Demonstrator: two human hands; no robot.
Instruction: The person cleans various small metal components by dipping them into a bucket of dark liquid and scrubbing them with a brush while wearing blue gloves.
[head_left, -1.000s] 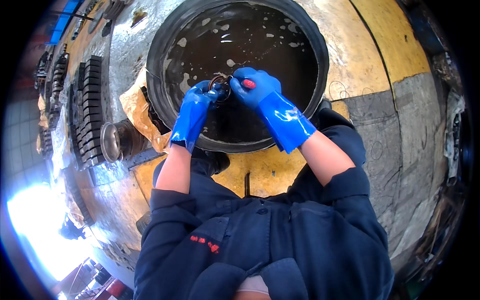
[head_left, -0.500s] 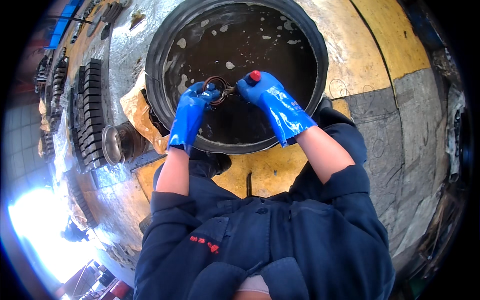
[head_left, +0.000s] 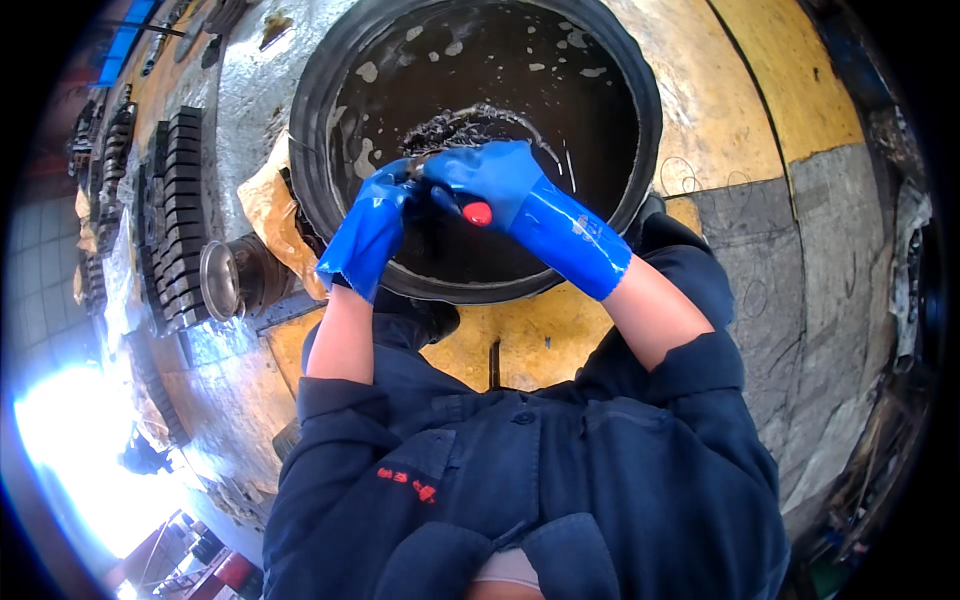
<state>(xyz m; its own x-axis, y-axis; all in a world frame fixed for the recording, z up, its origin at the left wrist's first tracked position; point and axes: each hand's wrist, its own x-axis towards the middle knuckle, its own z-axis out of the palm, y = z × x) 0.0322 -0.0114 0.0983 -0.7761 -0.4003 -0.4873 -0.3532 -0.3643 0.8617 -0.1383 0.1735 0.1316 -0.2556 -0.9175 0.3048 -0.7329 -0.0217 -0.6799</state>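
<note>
Both of my hands wear blue rubber gloves and meet over a round black tub (head_left: 647,110) of dark liquid (head_left: 480,75). My left hand (head_left: 383,192) is closed on a brownish metal ring, now mostly hidden by the gloves. Wrapped round a tool, my right hand (head_left: 488,178) presses against the left at the ring. The tool's red handle end (head_left: 478,213) sticks out below the right fist; its working end is hidden. Rippled, splashed liquid shows just beyond my hands, and patches of foam float farther off.
Left of the tub lie crumpled brown paper (head_left: 268,205) and a metal cylinder (head_left: 222,280) on its side. Beyond them stand rows of dark ribbed metal parts (head_left: 183,215). Worn yellow floor plates (head_left: 680,80) and grey sheets (head_left: 750,270) spread to the right.
My right hand has moved left and turned over, bringing the red handle end down and toward me. The ring has become covered, and the liquid beyond my hands has been stirred up.
</note>
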